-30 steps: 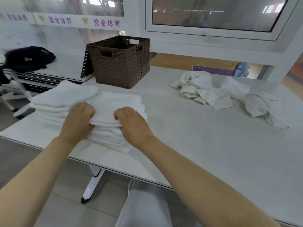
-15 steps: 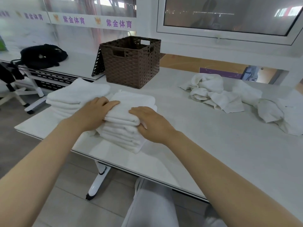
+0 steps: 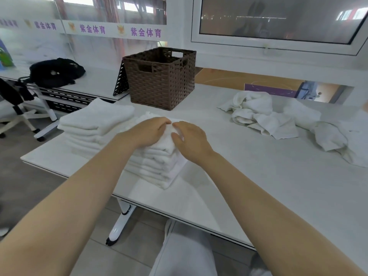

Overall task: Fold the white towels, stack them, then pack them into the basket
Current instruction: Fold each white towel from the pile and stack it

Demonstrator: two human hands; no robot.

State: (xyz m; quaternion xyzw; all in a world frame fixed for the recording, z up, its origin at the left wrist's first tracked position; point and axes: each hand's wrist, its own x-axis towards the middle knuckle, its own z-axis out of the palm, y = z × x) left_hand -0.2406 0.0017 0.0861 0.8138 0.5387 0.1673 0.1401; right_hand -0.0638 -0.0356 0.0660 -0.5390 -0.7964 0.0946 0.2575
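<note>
Both hands are on top of the near stack of folded towels [image 3: 159,166], which stands close to the front edge of the table [image 3: 258,176], at about 6 o'clock from the brown woven basket [image 3: 159,78]. The left hand [image 3: 148,132] lies across the top towel with its fingers together and bent a little over the cloth; the right hand [image 3: 190,139] lies beside it, fingers together and nearly straight, and the fingertips of the two hands almost meet in the middle of the stack. I cannot tell if any finger really pinches a layer; it looks more like pressing and smoothing. A second stack of folded towels [image 3: 95,122] sits just beside the first one, at its 10 o'clock, and the two stacks seem to touch. A heap of unfolded towels [image 3: 264,114] lies well apart, at about 3 o'clock from the basket, and it runs on toward the right edge of the view. In my judgement the step in hand is the stacking: the top towel is being flattened and squared on its pile. The folding is not finished, and no towel can be seen in the basket from this angle. The next move probably calls for a reach to 2 o'clock, to take one loose towel from the heap and spread it on the free part of the table. The pile under the hands is tall and soft, so it may lean if it is pushed from one side.
</note>
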